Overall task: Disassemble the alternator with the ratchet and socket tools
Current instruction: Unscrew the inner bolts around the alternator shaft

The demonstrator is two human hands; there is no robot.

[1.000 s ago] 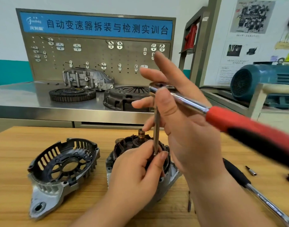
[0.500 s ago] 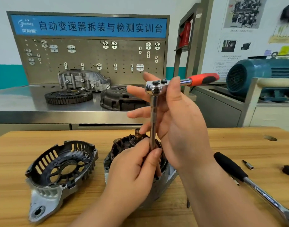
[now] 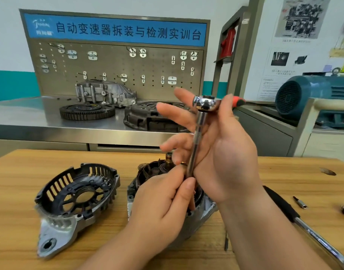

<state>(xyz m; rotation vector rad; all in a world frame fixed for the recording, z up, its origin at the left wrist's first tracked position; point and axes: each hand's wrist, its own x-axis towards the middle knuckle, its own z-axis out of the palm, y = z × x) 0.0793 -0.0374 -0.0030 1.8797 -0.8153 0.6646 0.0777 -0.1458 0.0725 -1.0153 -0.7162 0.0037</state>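
We judge that the step in hand is to set the tool on a fastener of the alternator [image 3: 149, 172], not yet to turn it. The alternator stands on the table [image 3: 31, 172] just under both hands, its windings open to view and its shaft [image 3: 168, 157] pointing up. The removed cover [image 3: 77, 193] lies just beside it on the left.

The left hand [image 3: 163, 201] pinches the low end of the bar [image 3: 197, 137] between thumb and fingertips. The tip and any socket on it are hidden by these fingers, so we cannot tell if it already sits on a bolt. The right hand [image 3: 225, 158] keeps the ratchet [image 3: 205, 102] at the top of the bar. The thumb lies over its neck, and the other fingers are spread out straight and hold nothing.

Next, in our judgement, the tip must sit square on the fastener. The right hand then needs a full grip on the red handle. The left hand should keep the bar upright so that the tip does not slip off.

The blue sign [image 3: 116, 30] on the far bench reads 自动变速器拆装与检测实训台. The small logo at its left end is too blurred to read, and so is the text of the posters [image 3: 301, 18].
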